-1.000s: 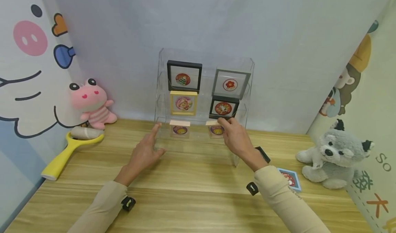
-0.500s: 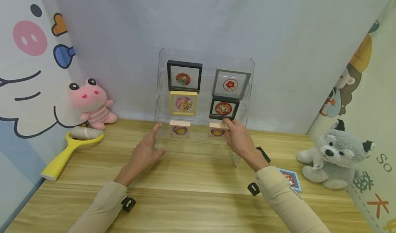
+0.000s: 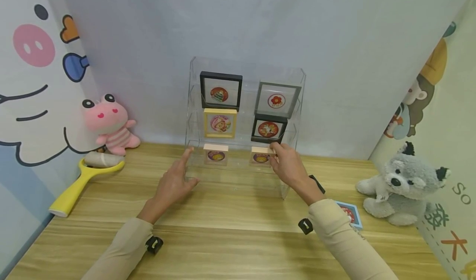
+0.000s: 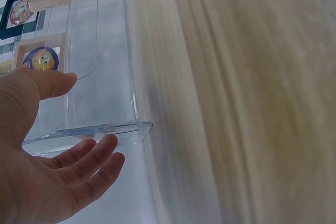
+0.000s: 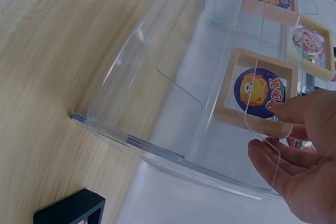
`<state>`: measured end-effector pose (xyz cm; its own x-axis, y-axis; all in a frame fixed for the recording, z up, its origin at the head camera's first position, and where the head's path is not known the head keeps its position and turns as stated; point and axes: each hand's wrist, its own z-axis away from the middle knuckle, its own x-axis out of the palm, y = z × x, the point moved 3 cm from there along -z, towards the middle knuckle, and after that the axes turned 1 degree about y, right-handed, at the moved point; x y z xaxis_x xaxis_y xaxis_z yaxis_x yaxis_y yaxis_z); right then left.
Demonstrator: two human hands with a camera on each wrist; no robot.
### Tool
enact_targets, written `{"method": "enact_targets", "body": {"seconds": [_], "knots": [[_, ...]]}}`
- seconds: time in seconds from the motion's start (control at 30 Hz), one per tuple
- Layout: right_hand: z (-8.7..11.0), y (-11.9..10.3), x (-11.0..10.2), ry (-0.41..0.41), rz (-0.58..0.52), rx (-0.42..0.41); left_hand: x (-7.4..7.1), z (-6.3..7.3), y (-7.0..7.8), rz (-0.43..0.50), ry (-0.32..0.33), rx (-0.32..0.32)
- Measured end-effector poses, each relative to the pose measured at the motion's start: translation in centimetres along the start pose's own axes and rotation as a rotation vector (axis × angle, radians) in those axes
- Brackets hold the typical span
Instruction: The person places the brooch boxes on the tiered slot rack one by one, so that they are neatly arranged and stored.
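A clear acrylic tiered stand (image 3: 238, 179) stands on the wooden table, with small square picture frames on its steps. My right hand (image 3: 290, 166) pinches the right edge of a beige frame (image 5: 252, 90) on the lowest tier; its purple and yellow round picture faces out. A matching beige frame (image 3: 216, 155) sits left of it on that tier. At the stand's left side is my left hand (image 3: 172, 185), fingers loosely extended. In the left wrist view its thumb lies in front of the side panel (image 4: 94, 129) and its other fingers behind.
Higher tiers carry a yellow frame (image 3: 220, 123), black frames (image 3: 269, 128) and a grey frame (image 3: 277, 100). Right of the stand lie a blue frame (image 3: 349, 214) and a dark frame (image 5: 71, 208). A grey plush dog (image 3: 403, 187), pink plush toy (image 3: 111, 123) and yellow-handled roller (image 3: 79, 181) flank it.
The right hand has shifted slightly to the right, and the beige frame it pinches has slid right along the lowest tier. The left hand has stayed at the stand's left side.
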<state>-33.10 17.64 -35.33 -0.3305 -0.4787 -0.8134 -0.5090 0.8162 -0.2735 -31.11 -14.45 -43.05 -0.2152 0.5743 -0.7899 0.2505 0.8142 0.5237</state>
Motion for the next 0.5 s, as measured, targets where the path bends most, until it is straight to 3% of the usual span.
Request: {"method": "enact_targets", "body": {"seconds": [0.17,0.5], "knots": [[0.0,-0.2,-0.5,0.017,-0.006,-0.005,0.1,0.0,0.0,0.003,0.001,0.004],[0.1,0.4,-3.8,0.111,-0.058,0.086,0.0,-0.1,0.0,0.006,-0.014,-0.007]]}}
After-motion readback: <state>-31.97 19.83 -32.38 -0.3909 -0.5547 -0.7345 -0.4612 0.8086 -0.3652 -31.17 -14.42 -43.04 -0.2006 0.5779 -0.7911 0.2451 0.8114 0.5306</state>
